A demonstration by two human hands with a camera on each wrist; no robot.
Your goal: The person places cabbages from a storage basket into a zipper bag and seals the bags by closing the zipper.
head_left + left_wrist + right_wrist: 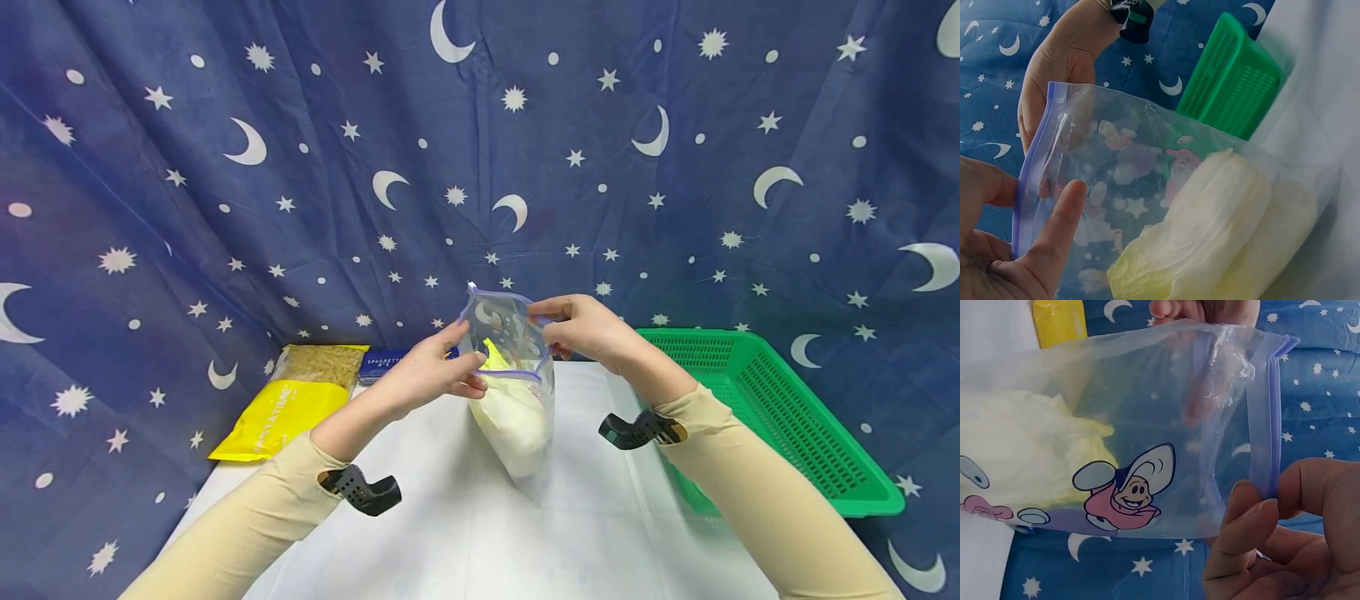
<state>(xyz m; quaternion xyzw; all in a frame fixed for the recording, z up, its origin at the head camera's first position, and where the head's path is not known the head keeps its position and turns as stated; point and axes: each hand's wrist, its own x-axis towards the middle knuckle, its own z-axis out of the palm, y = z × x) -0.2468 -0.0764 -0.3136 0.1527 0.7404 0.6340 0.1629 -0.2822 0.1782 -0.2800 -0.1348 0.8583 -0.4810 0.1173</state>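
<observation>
Here's the bag (1154, 394), over the table (420, 517), mouth gaping, cabbage (1210, 219) inside | left hand (429, 368) pinching one side, right hand (588, 329) the other | careful: should either pinch slip, the cabbage's weight could topple it!

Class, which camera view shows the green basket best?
The head view, where most of the green basket shows, the right arm covering some. The left wrist view shows part, beyond the bag; the right wrist view shows none.
</observation>
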